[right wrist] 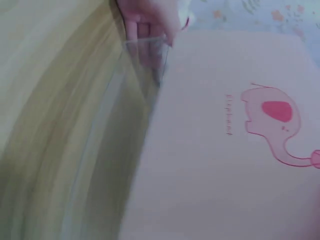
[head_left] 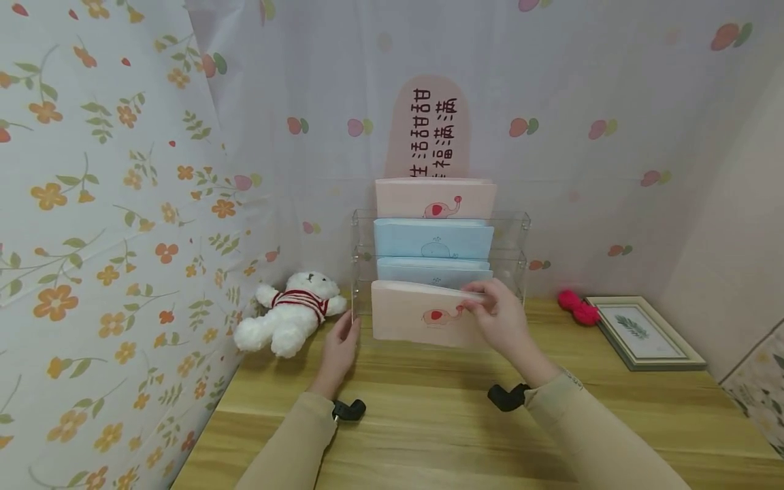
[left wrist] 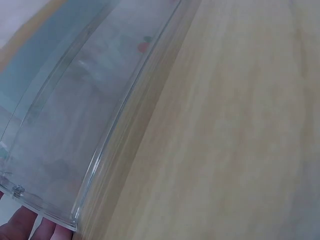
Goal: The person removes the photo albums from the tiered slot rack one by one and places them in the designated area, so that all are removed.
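A clear acrylic tiered rack (head_left: 521, 227) stands at the back of the wooden table (head_left: 429, 422), holding pink and blue booklets. My right hand (head_left: 492, 309) pinches the top edge of the front pink elephant booklet (head_left: 407, 321) in the lowest tier. My left hand (head_left: 341, 340) rests with straight fingers against the rack's front left corner. In the left wrist view the rack's clear wall (left wrist: 75, 125) fills the left, with my fingertips (left wrist: 29, 227) at its lower corner. The right wrist view shows the pink booklet (right wrist: 215, 165) close up and the left hand's fingers (right wrist: 145, 20) behind the rack's corner (right wrist: 145, 55).
A white teddy bear (head_left: 290, 313) lies left of the rack against the floral curtain. To the right are a red fluffy object (head_left: 576, 306) and a framed leaf picture (head_left: 643, 333) lying flat. Curtained walls close the table on the left and back.
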Motion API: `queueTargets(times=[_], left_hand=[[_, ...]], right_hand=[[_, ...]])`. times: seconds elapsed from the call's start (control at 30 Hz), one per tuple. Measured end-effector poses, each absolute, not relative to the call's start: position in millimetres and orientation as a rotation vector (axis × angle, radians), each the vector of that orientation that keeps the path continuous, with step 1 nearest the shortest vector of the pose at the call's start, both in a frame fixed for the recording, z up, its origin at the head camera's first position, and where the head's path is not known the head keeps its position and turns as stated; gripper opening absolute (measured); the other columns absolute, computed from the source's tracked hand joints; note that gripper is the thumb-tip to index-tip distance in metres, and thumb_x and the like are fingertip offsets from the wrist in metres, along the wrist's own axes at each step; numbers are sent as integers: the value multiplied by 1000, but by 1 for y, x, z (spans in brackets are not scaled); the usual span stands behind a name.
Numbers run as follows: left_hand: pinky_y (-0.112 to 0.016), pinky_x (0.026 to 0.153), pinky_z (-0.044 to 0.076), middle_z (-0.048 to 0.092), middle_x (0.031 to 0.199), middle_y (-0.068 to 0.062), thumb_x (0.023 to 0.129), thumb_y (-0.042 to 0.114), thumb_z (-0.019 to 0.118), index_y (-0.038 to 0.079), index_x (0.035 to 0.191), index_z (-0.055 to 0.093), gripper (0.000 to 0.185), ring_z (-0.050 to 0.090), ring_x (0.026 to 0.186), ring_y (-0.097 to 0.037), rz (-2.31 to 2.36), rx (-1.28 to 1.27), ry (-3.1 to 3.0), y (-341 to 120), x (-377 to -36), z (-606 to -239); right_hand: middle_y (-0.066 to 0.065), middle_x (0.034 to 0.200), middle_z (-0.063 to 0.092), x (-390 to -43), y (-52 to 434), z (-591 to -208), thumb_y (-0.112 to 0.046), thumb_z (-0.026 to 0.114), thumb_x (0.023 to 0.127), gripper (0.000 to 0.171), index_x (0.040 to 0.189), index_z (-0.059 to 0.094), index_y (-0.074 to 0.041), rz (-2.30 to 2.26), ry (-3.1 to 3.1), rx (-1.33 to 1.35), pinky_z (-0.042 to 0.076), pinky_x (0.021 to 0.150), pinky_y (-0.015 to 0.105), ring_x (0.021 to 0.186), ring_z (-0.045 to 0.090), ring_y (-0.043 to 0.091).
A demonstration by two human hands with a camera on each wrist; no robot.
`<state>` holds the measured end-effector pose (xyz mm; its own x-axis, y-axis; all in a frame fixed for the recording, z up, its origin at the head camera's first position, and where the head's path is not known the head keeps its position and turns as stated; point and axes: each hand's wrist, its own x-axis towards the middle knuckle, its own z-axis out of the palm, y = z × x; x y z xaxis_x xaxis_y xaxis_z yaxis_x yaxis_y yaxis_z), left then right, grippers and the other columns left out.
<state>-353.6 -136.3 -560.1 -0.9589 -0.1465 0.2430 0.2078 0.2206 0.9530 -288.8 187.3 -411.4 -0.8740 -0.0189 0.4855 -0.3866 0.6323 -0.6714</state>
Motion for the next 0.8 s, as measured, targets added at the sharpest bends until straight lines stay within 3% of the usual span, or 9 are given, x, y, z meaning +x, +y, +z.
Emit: queueTargets(times=[0.23,0.53,0.8], left_hand=[[-58,118,52,71,148,-22,113,28,65,4,153,64,46,65,139,-40,-1783,-67,-2216,-140,-357,-563],[-58,117,53,72,146,-22,113,30,66,6,153,65,47,67,136,-40,-1753,-33,-2242,-139,-360,-567],[-57,115,55,73,145,-21,113,33,65,8,154,64,48,68,134,-38,-1765,-22,-2249,-137,-358,-565]], right_hand=[[15,125,73,-279,189,-425,-14,78,104,12,115,77,-11,1181,-2627,327,59,93,48,112,68,34],[15,118,77,-288,196,-447,-12,76,104,13,117,75,-9,1286,-2816,293,54,82,33,101,66,26],[12,118,79,-297,197,-463,-13,79,102,14,116,78,-13,1133,-2896,354,56,93,45,106,67,29]])
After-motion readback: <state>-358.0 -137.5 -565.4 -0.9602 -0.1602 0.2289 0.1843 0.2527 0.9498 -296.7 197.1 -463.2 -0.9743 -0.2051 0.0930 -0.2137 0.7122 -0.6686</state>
